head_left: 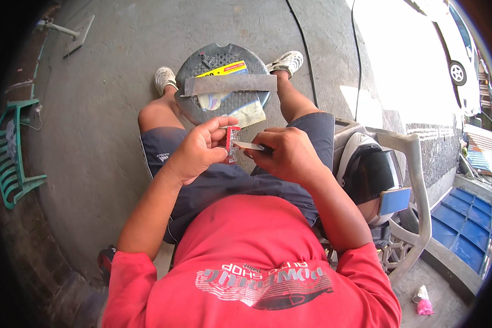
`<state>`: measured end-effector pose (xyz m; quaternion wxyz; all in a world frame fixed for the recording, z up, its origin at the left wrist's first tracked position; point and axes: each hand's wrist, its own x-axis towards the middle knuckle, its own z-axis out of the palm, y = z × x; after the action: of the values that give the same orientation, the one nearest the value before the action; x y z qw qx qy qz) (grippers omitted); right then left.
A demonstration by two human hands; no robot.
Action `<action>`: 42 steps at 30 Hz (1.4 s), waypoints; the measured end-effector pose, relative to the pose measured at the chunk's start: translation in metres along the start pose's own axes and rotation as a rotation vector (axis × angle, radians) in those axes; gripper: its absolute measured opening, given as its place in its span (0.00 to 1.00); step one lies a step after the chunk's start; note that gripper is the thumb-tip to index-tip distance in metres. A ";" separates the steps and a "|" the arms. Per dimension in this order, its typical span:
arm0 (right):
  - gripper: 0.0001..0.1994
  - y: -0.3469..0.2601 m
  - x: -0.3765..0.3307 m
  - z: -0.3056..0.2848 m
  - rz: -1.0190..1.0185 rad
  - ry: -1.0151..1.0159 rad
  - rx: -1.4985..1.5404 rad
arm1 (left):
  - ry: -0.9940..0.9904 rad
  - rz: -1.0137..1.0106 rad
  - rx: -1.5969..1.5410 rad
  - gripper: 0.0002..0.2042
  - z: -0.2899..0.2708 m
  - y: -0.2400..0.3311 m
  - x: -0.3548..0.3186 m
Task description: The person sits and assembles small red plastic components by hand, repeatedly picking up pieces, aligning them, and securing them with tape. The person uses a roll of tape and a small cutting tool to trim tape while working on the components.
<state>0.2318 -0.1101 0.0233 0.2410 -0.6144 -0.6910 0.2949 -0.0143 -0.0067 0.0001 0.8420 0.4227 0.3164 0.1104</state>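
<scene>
Over my lap, my left hand (194, 153) pinches a small red-edged piece with clear plastic (231, 146) between its thumb and fingers. My right hand (292, 156) is wrapped round the dark handle of a knife (250, 146). The blade points left, and its tip lies at the clear side of the small piece; whether it cuts in, I cannot tell. In front of me, between my feet, stands a round dark stool (184, 109). Across its top lies a long grey flat strip (229, 83), over a yellow-and-blue package (234, 68) and a pale clear-plastic packet (250, 115).
On my right is a pale plastic chair (418, 180) with a white-and-black helmet (366, 169) on it. A green plastic chair (13, 156) is at far left. Dark cables (306, 46) run along the concrete floor. A white car (458, 60) stands at far right.
</scene>
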 end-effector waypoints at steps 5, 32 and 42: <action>0.11 -0.001 -0.003 -0.002 0.007 -0.019 0.012 | -0.018 -0.002 -0.035 0.36 0.000 0.000 -0.001; 0.13 0.004 -0.004 -0.009 0.100 -0.079 0.061 | 0.006 -0.015 -0.029 0.34 -0.001 0.001 0.003; 0.14 0.002 -0.003 -0.012 0.088 -0.089 0.051 | 0.021 -0.016 -0.045 0.32 0.000 0.003 0.003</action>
<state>0.2422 -0.1118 0.0309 0.2125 -0.6241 -0.6655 0.3500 -0.0120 -0.0033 0.0013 0.8489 0.3999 0.3258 0.1152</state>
